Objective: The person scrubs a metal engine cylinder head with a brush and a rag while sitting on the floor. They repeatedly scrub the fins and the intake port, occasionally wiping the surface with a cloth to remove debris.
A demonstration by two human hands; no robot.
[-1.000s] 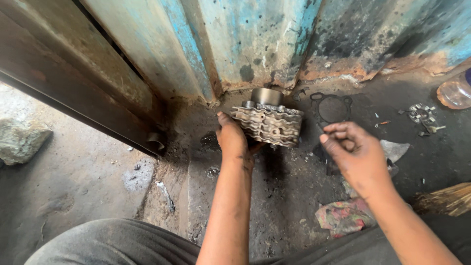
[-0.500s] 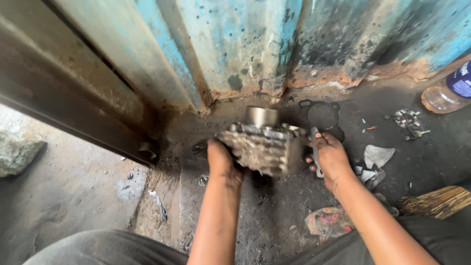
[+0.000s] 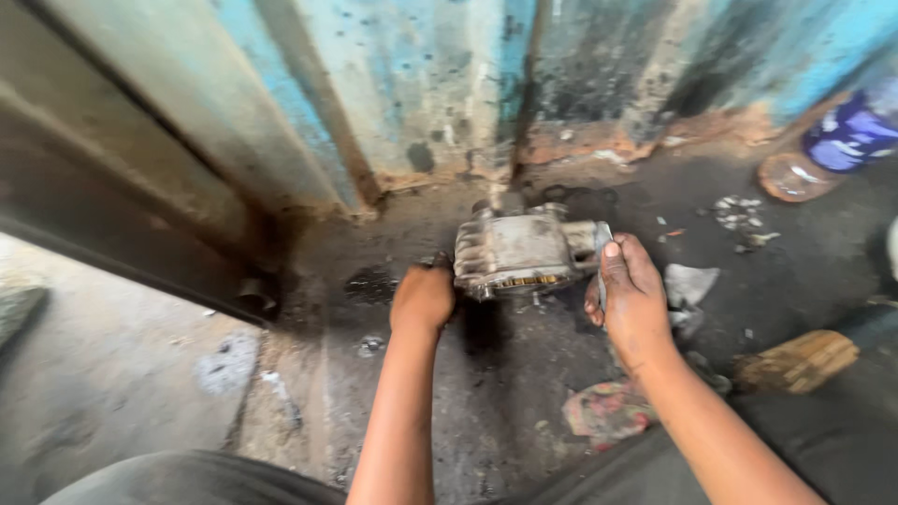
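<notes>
Gripping a grimy metal engine part [image 3: 519, 251] from both sides, the left hand [image 3: 423, 297] and right hand [image 3: 632, 292] hold it low over the oily floor [image 3: 524, 393]. It sits just before the blue wall [image 3: 412, 84], a plastic bottle [image 3: 832, 145] well apart at right

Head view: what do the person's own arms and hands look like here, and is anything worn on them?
Both forearms are bare, with no sleeves reaching them. The left hand and right hand carry no gloves, and no watch, ring or band shows. Dark grime smudges the fingers and knuckles of the right hand. Dark grey clothing shows along the bottom edge of the frame.
</notes>
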